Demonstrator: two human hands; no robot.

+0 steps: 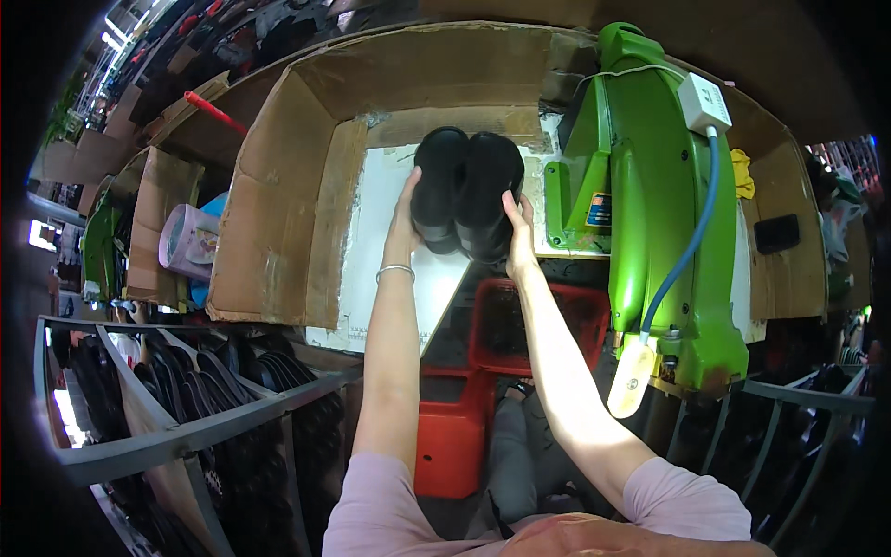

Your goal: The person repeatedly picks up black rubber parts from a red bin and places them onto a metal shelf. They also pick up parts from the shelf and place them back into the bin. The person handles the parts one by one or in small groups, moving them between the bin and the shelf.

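Note:
A pair of black shoes (467, 193) stands side by side between my two hands, over the white worktop (394, 278). My left hand (406, 200) is closed against the outer side of the left shoe, and a bracelet (395, 272) circles that wrist. On the other side, my right hand (518, 223) grips the right shoe, its thumb showing along the edge. Most of my left fingers are hidden behind the shoes. Just right of the pair is a big green machine (673, 223).
Cardboard walls (283, 195) enclose the worktop. From a white box (703, 102) on the machine, a blue cable runs to a pale paddle-shaped piece (631, 376). Below sit a red crate (594, 302) and red stool (450, 450). Metal racks (213, 436) hold black shoe parts at left.

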